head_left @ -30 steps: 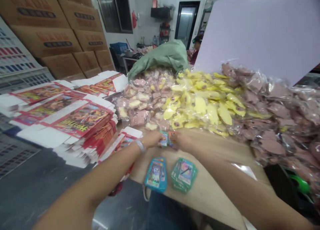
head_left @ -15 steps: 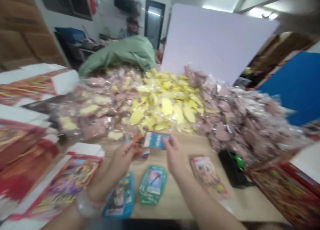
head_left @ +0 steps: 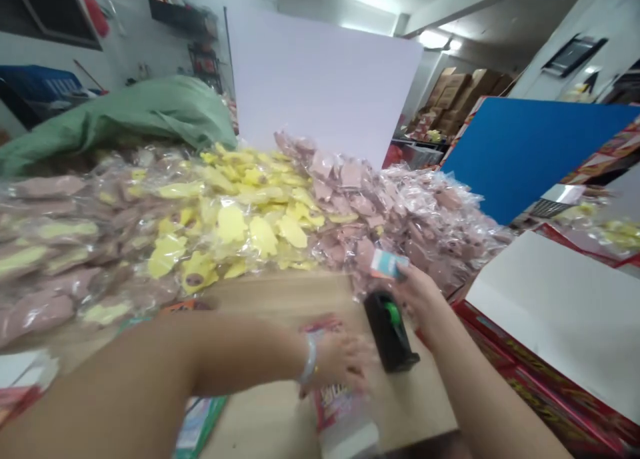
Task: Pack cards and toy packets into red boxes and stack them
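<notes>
My right hand (head_left: 419, 298) pinches a small blue card pack (head_left: 387, 264) and holds it up near the pile of pink wrapped pieces (head_left: 415, 212). My left hand (head_left: 340, 361) reaches across and rests on a red card stack (head_left: 336, 396) on the wooden table (head_left: 280, 299); its fingers are blurred by motion. A bracelet (head_left: 311, 359) sits on the left wrist. A black tape dispenser with a green core (head_left: 389, 328) stands between the two hands.
Heaps of yellow wrapped pieces (head_left: 240, 212) and pink ones cover the far table, with a green sack (head_left: 130, 116) behind. A white board (head_left: 320, 86) and blue board (head_left: 530, 146) stand at the back. Red printed flat cartons (head_left: 565, 312) lie right. Green cards (head_left: 197, 426) lie near the front edge.
The view has swung right. My right hand carried the blue pack to the right, above the tape dispenser. My left hand moved across from the card packs onto the red stack.
</notes>
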